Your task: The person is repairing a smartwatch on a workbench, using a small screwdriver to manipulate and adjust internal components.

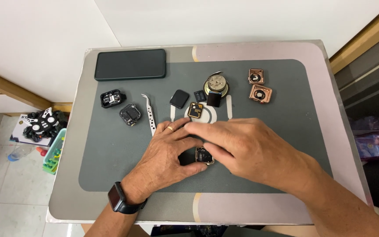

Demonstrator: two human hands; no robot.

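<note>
Your two hands meet near the middle of the bench (66, 193), over a small gold-rimmed watch case (204, 156) with a dark, glossy, square face and rounded corners. It lies on the matte grey work mat (110, 149), just in front of your fingers. Your left hand (167, 156), with a gold ring and a dark wristwatch (120, 199) on the wrist, curls around the case from the left, thumb tip touching its lower edge, so its grip is closed on the case. Your right hand (246, 149) lies flat across the top, fingers stretched leftward over the left hand's knuckles; its thumb reaches down beside the case, but you cannot tell whether that grip pinches it or merely rests there.

Behind your hands lies a white round charging puck (207, 115) carrying a small gold-framed square part (195, 110). Slim steel tweezers (149, 114) with a curved tip lie to the left, near a clear plastic square housing (130, 114) and a black one (112, 98). A black rounded-square screen (179, 98) rests tilted nearby. A round metal speaker-like disc (216, 82) sits farther back, with two rose-gold open watch backs (258, 85) to its right. A long, smooth black phone (130, 64) lies flat at the far left corner.
</note>
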